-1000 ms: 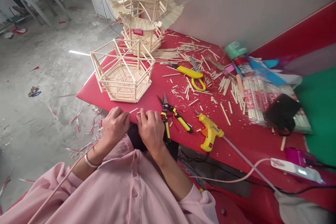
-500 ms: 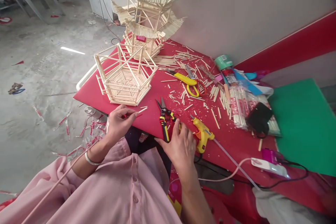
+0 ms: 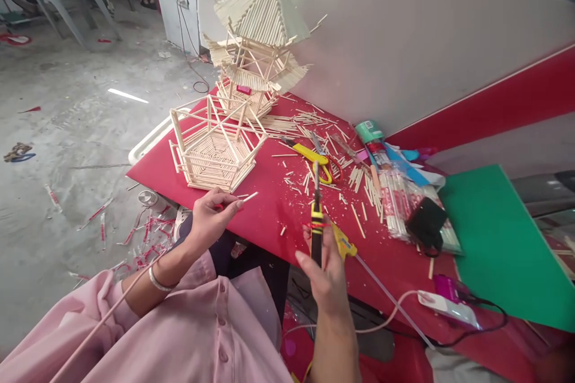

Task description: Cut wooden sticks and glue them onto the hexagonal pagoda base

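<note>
My left hand (image 3: pixel 210 219) pinches a short wooden stick (image 3: pixel 247 197) over the front edge of the red table (image 3: pixel 269 203). My right hand (image 3: pixel 327 275) grips the black-and-yellow cutters (image 3: pixel 316 215) by the handles, lifted off the table with the blades pointing up and away. A hexagonal stick basket (image 3: pixel 215 146) stands just beyond my left hand. Behind it rises a tall stick pagoda (image 3: pixel 258 48). The yellow glue gun (image 3: pixel 344 244) lies on the table right beside my right hand.
Yellow-handled scissors (image 3: pixel 314 158), loose stick offcuts, a bag of sticks (image 3: pixel 399 194), a black pouch (image 3: pixel 426 224), a green-capped tube (image 3: pixel 369 130) and a green sheet (image 3: pixel 498 239) crowd the table's right side. A cable and a pink-and-white device (image 3: pixel 449 305) lie near the front edge. Scraps litter the concrete floor at left.
My right hand left the stick, reached right to the cutters and lifted them off the table. My left hand kept the stick. The view tilted up and right.
</note>
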Motion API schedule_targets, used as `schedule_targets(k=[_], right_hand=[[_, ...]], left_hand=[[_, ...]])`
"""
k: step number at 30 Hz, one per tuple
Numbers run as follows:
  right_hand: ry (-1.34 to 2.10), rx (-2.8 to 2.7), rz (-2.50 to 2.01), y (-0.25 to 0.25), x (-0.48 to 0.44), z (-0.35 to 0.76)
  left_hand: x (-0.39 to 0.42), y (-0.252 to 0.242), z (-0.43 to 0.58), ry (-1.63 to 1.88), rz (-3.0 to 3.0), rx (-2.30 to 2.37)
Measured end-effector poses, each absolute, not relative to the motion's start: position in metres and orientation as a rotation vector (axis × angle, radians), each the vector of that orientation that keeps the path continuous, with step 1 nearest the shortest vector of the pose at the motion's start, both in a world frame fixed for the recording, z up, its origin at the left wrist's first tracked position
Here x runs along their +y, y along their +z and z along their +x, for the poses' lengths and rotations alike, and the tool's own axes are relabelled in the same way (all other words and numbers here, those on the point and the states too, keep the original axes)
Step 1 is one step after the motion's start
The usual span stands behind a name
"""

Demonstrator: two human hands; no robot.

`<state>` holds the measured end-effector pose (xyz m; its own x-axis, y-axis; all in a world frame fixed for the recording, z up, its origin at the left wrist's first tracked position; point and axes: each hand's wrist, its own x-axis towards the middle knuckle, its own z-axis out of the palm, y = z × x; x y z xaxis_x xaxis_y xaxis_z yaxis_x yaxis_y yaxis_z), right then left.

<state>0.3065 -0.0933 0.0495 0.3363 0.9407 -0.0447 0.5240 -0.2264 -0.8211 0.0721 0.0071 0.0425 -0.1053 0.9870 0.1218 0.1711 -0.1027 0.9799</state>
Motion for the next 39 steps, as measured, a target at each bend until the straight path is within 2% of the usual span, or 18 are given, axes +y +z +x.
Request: schedule_targets(k=[4, 10, 20, 39], right_hand=[[0.937, -1.417, -1.749, 0.05, -0.111, 0.276], [0.739, -1.515, -1.941, 0.05, -0.112, 0.258], [0.778, -1.772, -1.91, 0.053, -0.102, 0.256], [1.044, -1.67, -1.95, 0.055, -0.098, 0.262]], left_hand=[[0.006, 0.052, 0.078, 1.307, 1.32, 1.329], [0.003, 0.066, 0.081, 1.36, 1.293, 1.269], [0.005, 0.063, 0.081, 1.396, 1.342, 1.198], [0.003, 0.056, 0.078, 1.369, 1.363, 1.144]])
